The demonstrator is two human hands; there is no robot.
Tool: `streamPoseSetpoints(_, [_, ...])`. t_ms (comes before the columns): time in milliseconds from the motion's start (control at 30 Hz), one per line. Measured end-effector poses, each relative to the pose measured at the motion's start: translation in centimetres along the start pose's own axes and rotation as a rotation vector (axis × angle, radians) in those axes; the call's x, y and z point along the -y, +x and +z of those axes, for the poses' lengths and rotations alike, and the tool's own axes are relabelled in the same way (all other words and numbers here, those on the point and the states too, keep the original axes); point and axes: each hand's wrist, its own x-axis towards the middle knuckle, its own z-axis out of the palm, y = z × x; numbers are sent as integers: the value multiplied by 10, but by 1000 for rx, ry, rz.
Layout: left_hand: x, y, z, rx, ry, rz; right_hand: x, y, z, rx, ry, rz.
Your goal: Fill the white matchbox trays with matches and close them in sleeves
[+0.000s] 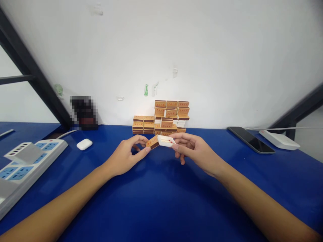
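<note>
Above the blue table, my left hand (130,153) pinches the orange-brown sleeve of a matchbox (153,142) between thumb and fingers. My right hand (191,146) grips the white inner tray (165,140) at its right end. The tray lies mostly outside the sleeve, tilted against it at an angle, and matches with red heads show inside. Whether the tray's left end is still in the sleeve I cannot tell. Just behind the hands stands a stack of matchboxes (171,105), tall at the right, with a lower stack (143,127) at its left.
On the left of the blue table (161,205) lies a power strip (47,158) with a white plug-in charger (24,153), near a small white case (84,144). A phone (249,139) and a white box (279,140) with a cable rest at the right. A white wall rises behind.
</note>
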Motion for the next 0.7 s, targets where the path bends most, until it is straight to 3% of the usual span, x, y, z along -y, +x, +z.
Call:
streamPoseSetpoints(433, [0, 4, -1, 1, -314, -151, 6, -1, -3, -15, 86, 61])
streamPoseSetpoints(700, [3, 8, -3, -16, -460, -156, 10, -1, -3, -41, 5, 45])
